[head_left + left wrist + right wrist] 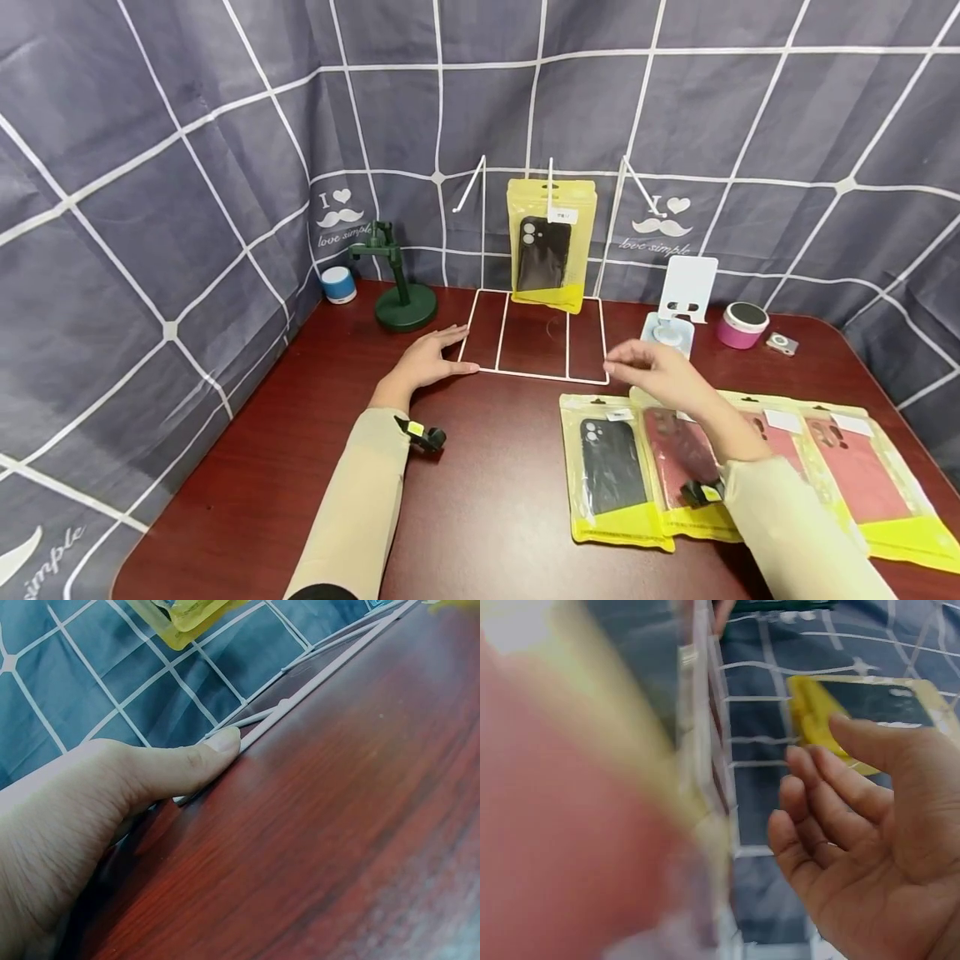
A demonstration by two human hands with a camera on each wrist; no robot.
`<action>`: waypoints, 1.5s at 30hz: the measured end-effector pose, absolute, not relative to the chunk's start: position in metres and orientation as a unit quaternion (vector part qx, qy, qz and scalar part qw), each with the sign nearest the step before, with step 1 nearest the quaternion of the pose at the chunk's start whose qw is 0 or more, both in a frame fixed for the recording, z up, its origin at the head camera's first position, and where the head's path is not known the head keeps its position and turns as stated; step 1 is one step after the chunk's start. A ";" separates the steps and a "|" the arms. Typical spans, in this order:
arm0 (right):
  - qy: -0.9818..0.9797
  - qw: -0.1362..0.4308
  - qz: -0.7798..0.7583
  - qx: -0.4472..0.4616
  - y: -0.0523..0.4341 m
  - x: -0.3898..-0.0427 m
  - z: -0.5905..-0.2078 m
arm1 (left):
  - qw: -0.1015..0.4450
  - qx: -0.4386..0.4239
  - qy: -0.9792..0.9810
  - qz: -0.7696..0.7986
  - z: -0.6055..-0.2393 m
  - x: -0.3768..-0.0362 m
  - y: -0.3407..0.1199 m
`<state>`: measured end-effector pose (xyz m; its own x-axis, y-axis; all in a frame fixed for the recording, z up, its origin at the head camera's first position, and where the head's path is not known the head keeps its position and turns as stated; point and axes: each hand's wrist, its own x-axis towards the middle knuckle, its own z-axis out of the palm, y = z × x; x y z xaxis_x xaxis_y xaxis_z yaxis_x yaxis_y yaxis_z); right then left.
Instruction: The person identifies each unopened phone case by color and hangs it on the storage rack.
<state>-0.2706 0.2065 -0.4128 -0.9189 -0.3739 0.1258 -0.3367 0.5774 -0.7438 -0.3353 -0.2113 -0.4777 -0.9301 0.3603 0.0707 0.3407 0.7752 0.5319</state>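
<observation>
A white wire rack (525, 374) stands at the back middle of the dark red table (480, 500), and a yellow packet with a black phone case (551, 242) hangs on it. My left hand (435, 354) lies flat on the table, and its thumb (217, 746) touches the rack's left base wire (315, 682). My right hand (645, 367) hovers by the rack's front right corner, its fingers (817, 817) loosely bent and holding nothing. Below it lie a packet with a black case (611, 467) and several packets with red cases (862, 467), overlapping.
A green stand (401, 304) and a small blue speaker (339, 284) sit at the back left. A white phone holder (678, 308), a pink speaker (742, 323) and a small silver player (782, 342) sit at the back right. Checked cloth (187, 208) walls the table in.
</observation>
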 end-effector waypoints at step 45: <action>0.871 0.022 -0.433 -0.230 0.224 -0.252 -0.456 | 0.017 0.184 0.943 0.275 -0.479 -0.335 -0.211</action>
